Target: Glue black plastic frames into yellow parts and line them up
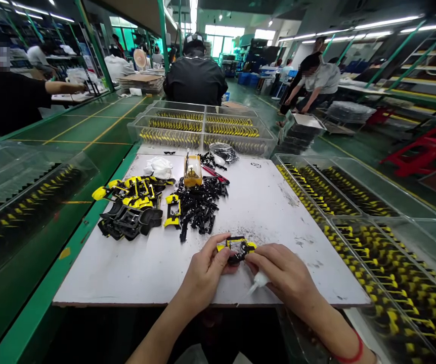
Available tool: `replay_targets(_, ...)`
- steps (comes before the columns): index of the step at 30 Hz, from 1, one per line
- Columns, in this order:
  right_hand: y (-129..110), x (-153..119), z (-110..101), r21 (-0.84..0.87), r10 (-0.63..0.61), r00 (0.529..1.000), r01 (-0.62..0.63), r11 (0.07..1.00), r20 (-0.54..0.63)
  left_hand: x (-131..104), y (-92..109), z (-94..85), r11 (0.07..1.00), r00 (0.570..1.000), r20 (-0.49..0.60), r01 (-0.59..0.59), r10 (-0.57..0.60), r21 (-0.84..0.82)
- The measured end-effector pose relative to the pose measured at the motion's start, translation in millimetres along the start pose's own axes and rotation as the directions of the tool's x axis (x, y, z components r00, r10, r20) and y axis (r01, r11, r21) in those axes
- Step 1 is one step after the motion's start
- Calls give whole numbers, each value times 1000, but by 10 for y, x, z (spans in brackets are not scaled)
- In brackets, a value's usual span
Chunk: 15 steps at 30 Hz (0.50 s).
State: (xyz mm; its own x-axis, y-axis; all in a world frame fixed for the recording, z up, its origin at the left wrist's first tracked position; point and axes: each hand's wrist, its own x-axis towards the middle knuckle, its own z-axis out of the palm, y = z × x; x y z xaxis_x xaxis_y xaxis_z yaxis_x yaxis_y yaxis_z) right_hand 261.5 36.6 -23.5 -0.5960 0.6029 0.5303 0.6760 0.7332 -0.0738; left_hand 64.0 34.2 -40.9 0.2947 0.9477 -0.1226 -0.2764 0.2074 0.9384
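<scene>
Near the front of the white board, my left hand (212,265) is closed round the left end of a black and yellow part (236,248). My right hand (284,265) pinches the right end of the same part. A small white bottle with a pointed tip (259,281) is tucked under the right hand's fingers, tip toward the lower left. Beyond the hands lies a heap of small black pieces (199,202). One yellow and black frame (172,211) rests beside it, and a pile of yellow and black parts (138,194) is farther left.
The white board (127,273) carries a yellow container (192,174), a crumpled white cloth (159,167) and a red tool (216,174). Clear trays of parts stand at the back (203,136), right (328,220) and left (85,172). A person (195,76) sits beyond the back tray.
</scene>
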Motion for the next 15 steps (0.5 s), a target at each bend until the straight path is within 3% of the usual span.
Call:
replay_targets(7, -10, 47, 23, -12, 77, 992, -76, 997, 103, -16, 8, 3, 999, 1000, -19, 15, -14, 47)
replay_targets(15, 75, 131, -29, 250, 199, 943, -266, 931, 266, 71, 31, -3, 986, 992, -30, 115, -119, -119)
